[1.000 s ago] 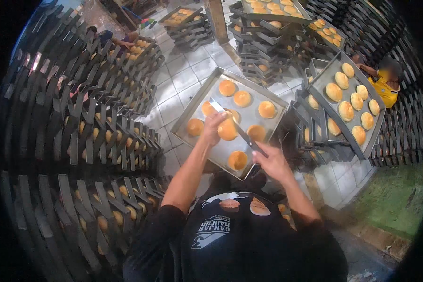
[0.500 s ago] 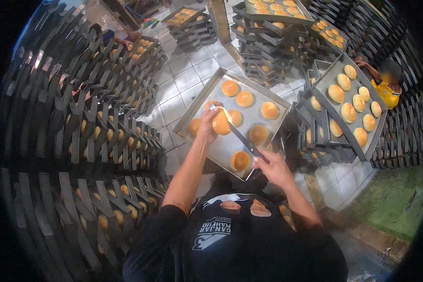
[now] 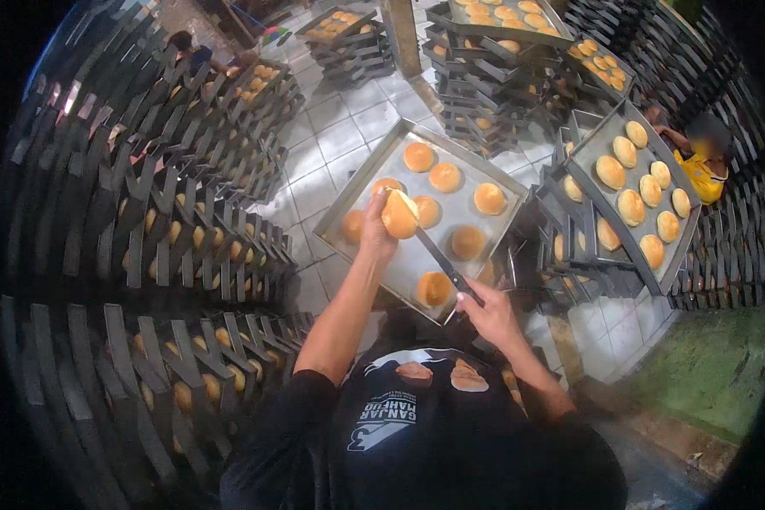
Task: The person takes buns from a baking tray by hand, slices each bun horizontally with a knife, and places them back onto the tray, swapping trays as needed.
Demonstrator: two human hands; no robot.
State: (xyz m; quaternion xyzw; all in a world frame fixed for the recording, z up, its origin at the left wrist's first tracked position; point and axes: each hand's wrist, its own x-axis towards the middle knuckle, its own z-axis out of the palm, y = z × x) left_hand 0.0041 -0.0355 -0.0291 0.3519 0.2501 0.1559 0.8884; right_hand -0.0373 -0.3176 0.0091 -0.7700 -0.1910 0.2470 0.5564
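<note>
My left hand (image 3: 377, 231) holds a round golden bun (image 3: 399, 218) above the left part of a metal tray (image 3: 382, 272). A pale cut edge shows along the bun's upper right side. In my right hand (image 3: 486, 313) is a knife (image 3: 440, 259) by its dark handle, over the tray's lower right part. The blade points up and left, with its tip at the bun's right side. Several more buns lie on the tray, among them one near the front corner (image 3: 434, 289) and one at the right (image 3: 489, 199).
Dark stacked trays of buns (image 3: 221, 246) fill the left side. A tray of buns (image 3: 682, 246) tops a stack at the right, beside a person in yellow (image 3: 701, 177). More stacks (image 3: 493, 85) stand behind, and another person (image 3: 197, 58) is at the upper left.
My right hand has moved slightly down and right, drawing the knife back from the bun; less of the blade overlaps it. The bun is tilted a little differently in my left hand.
</note>
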